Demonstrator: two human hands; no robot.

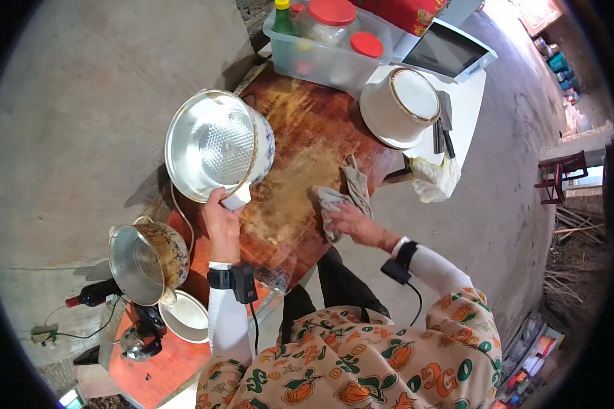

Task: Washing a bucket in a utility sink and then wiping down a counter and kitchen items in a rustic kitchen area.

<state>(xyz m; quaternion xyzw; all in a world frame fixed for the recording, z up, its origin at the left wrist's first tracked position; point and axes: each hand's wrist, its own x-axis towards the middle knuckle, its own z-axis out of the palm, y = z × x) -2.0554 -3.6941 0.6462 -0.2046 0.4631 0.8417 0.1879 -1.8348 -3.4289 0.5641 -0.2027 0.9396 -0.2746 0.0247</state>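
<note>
My left hand [222, 223] grips the white handle of a large pot [269, 144] with a shiny dimpled metal inside and a blue-patterned outer wall. The pot is tipped so that its opening faces left, over the table's left edge. On the worn red-brown wooden table [300, 123], my right hand [353, 223] presses on a crumpled grey cloth [357, 183], its fingers bent over the near part. Around the middle of the tabletop the surface is pale and scuffed. A cord [183, 215] hangs below the pot.
An upturned white pot [382, 112] stands at the far right, by a cleaver [445, 112] and a cabbage [435, 178]. Behind is a clear plastic bin [307, 61] with jars. Another patterned pot [174, 255], a white bowl [184, 317] and a dark bottle [99, 292] are at lower left.
</note>
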